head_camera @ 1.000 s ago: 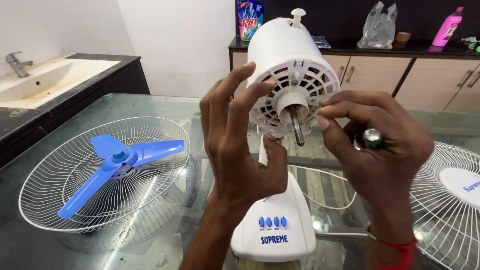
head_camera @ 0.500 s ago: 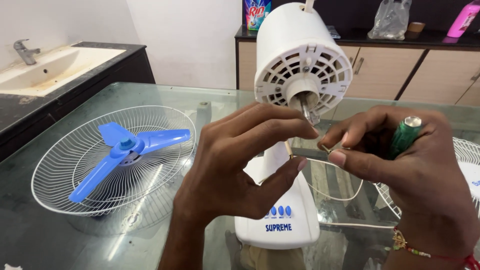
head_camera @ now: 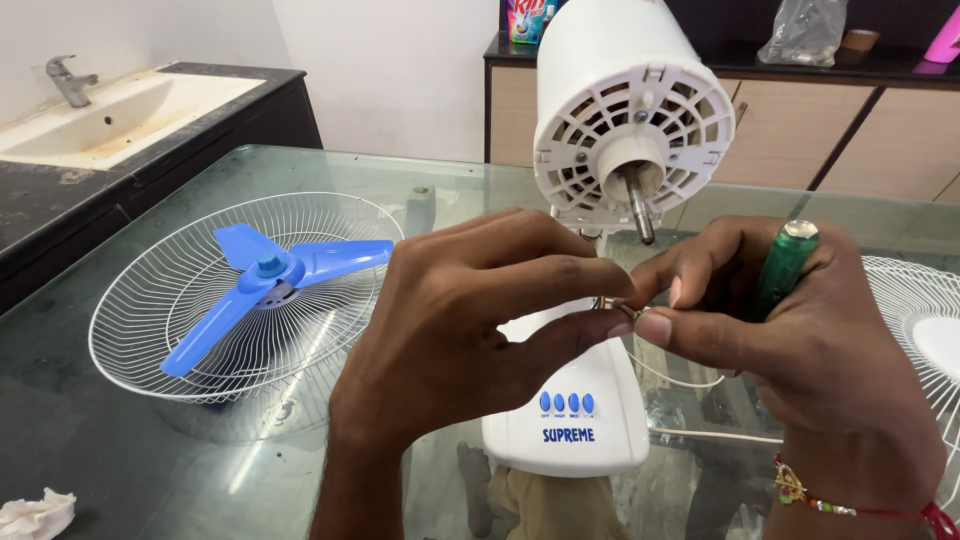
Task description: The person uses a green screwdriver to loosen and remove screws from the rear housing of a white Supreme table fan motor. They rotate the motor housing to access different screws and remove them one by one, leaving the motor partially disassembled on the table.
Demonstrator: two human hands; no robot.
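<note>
White fan motor (head_camera: 632, 110) (one), two wire guards (head_camera: 245, 295).

This looks like a home kitchen or utility corner. A pale sink (head_camera: 110, 115) with a metal tap (head_camera: 68, 80) is set into a dark counter (head_camera: 60, 190) on one side, and wooden cabinets (head_camera: 860, 140) along the back wall carry a detergent packet (head_camera: 522, 20), a plastic bag (head_camera: 805, 35) and a pink bottle (head_camera: 945, 35). A glass-topped table (head_camera: 90, 460) stands in the middle.

The white fan motor (head_camera: 632, 110) and its metal shaft (head_camera: 640, 207) stand right above both hands. The wire fan guard (head_camera: 150, 300) with the blue blade (head_camera: 270, 275) fills the glass table's (head_camera: 80, 440) left side.
</note>
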